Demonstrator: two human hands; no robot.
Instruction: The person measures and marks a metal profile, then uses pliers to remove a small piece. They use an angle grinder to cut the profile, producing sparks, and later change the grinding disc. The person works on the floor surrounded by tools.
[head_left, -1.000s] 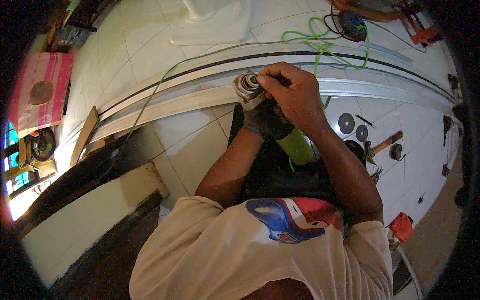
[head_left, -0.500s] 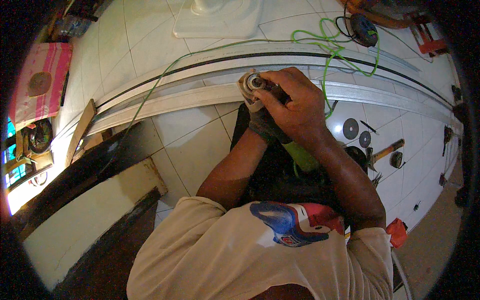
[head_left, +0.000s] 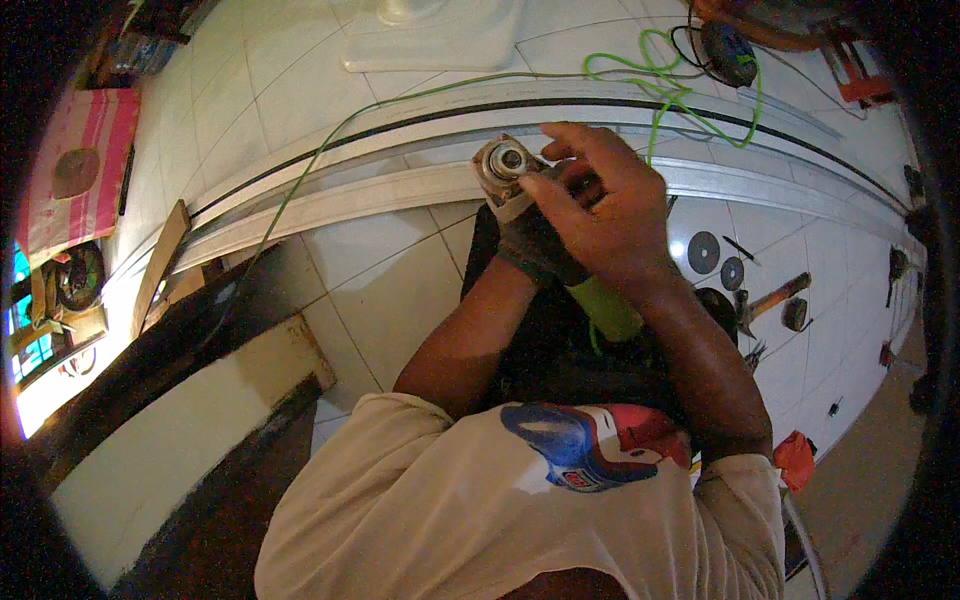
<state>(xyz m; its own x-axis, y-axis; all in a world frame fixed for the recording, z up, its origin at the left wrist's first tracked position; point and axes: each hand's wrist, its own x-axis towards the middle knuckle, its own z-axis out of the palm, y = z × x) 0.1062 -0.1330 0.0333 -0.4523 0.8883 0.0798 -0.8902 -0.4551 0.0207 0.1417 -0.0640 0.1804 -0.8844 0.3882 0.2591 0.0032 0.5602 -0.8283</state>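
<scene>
My left hand, in a dark, worn glove, is closed round the head of a green-bodied angle grinder. The grinder's round metal spindle faces up, with an open hole at its centre; no disc is on it. My bare right hand is just right of the spindle. Its thumb tip lies close to the spindle's rim, and its forefinger is apart from the thumb. The other fingers are bent, and shadow hides their inner side. The lower part of the grinder lies over my dark-clothed lap.
Long metal profiles cross the tiled floor ahead. A green cord runs over them to a dark reel. To the right lie discs and a wooden-handled hammer. A wooden piece leans at the left.
My right hand has drawn back slightly to the right from the spindle, and its thumb and forefinger have parted. The spindle's hole now shows plainly. My left hand keeps its hold.
</scene>
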